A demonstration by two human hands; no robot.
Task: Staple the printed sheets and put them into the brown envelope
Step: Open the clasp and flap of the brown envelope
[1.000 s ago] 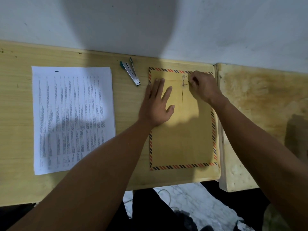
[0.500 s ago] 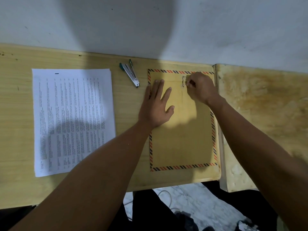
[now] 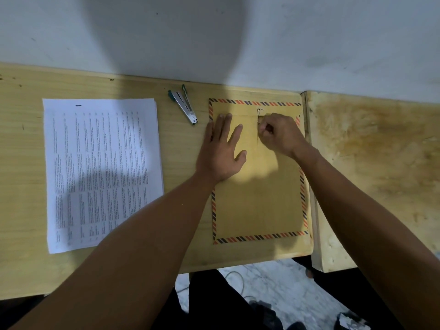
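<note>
The brown envelope (image 3: 258, 186) lies flat on the wooden table (image 3: 23, 163). The left hand (image 3: 220, 153) presses it with straight, spread fingers. The right hand (image 3: 278, 133) is curled at the string clasp (image 3: 259, 115) near the envelope's top edge and seems to pinch the string. To unwind it well, keep the envelope pinned. Left of the envelope lie the stapler (image 3: 184, 107) and, further left, the printed sheets (image 3: 102, 172). Behind stands a pale wall (image 3: 309, 39).

The print on the printed sheets (image 3: 102, 172) is too small and blurred to read. The right hand (image 3: 279, 134) covers part of the brown envelope (image 3: 259, 198), and whatever its curled fingertips pinch at the string clasp (image 3: 259, 114) can't be made out.
</note>
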